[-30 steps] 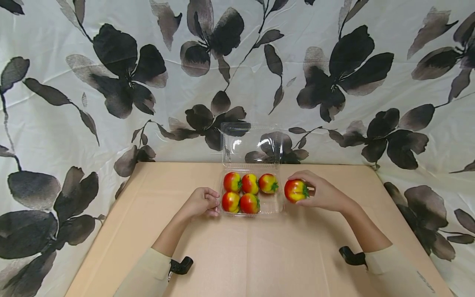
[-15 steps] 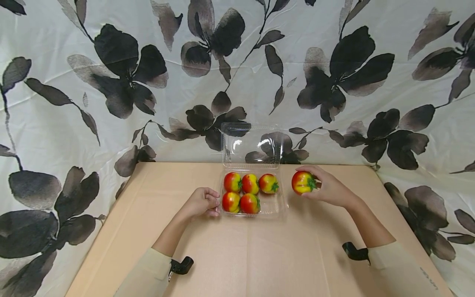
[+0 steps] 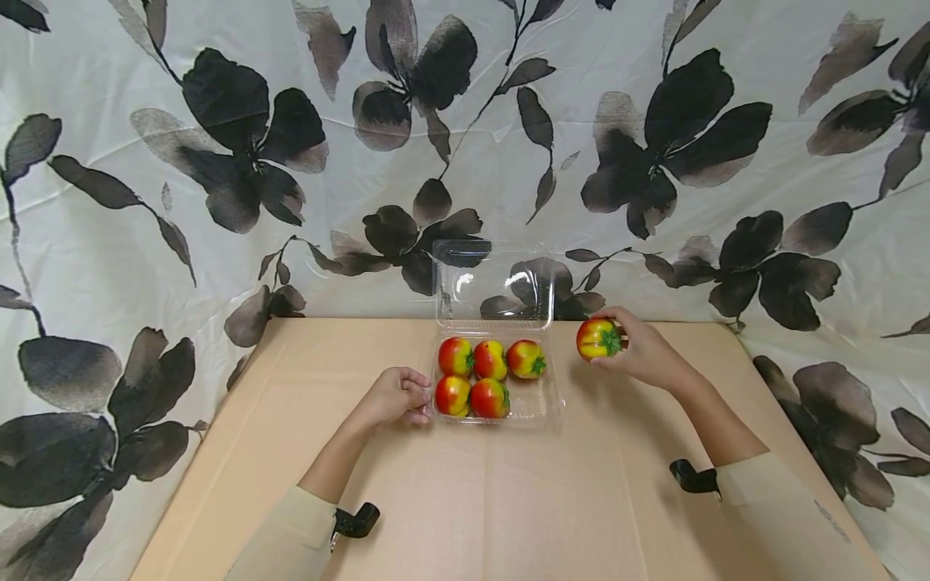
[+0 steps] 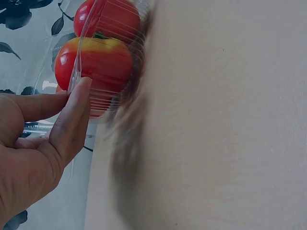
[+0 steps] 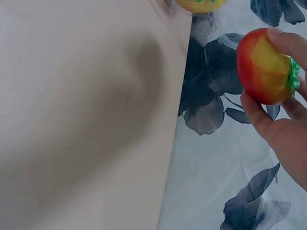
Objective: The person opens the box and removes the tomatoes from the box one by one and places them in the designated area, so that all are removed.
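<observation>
Presumably at the transfer step, the right hand [image 3: 643, 353] grips one fruit [image 3: 597, 339] right of the container [image 3: 534, 402]; the left hand [image 3: 395, 397] pinches the container's left rim [image 4: 77, 64]. Next likely requires controlled release.

We see pale cream sleeves on both arms, the left sleeve [image 3: 279, 537] and the right sleeve [image 3: 763, 508], each ending partway up the forearm and leaving the left hand [image 3: 392, 397] and right hand [image 3: 645, 347] bare. At the inner edge of each cuff we make out a black, bent, elbow-shaped fitting, the left fitting [image 3: 356, 520] and the right fitting [image 3: 693, 477], both with a slight sheen. Our right sleeve also bears a slanting row of small dark marks [image 3: 831, 520], too faint to read.
</observation>
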The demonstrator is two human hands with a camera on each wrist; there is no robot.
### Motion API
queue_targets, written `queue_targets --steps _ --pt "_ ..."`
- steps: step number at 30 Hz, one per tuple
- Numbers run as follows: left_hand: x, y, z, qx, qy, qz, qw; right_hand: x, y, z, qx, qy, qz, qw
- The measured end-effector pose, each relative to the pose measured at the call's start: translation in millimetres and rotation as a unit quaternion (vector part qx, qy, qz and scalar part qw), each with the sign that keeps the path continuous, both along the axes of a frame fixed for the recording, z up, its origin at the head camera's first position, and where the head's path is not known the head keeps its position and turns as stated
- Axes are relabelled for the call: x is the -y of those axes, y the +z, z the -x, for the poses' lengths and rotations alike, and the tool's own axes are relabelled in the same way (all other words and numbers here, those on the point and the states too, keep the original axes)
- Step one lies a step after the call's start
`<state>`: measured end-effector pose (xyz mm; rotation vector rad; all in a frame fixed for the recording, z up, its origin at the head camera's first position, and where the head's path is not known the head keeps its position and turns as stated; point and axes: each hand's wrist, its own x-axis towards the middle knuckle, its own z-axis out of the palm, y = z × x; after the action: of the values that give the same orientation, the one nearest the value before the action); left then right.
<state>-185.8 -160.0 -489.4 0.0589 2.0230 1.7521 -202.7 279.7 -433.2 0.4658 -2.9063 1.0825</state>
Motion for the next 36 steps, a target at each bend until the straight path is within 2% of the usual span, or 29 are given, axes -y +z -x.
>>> queue_targets --steps 5,16,28,36 --pt "0.2 -0.4 0.7 -0.001 0.000 0.003 1.0000 0 -1.7 8.8 -0.011 -0.009 -0.013 0.9998" --pt "-0.5 -0.6 0.2 -0.004 0.000 0.005 1.0000 -2 -10.6 29.0 -0.014 0.011 -0.036 0.9992" --pt "1.0 0.1 0.2 -0.007 0.003 0.012 0.9999 -1 -21.0 45.6 0.006 -0.014 -0.036 0.9992" --pt "-0.5 0.9 -1.4 -0.002 0.006 0.008 0.9999 3 -29.3 57.1 0.037 -0.048 -0.022 0.9979"
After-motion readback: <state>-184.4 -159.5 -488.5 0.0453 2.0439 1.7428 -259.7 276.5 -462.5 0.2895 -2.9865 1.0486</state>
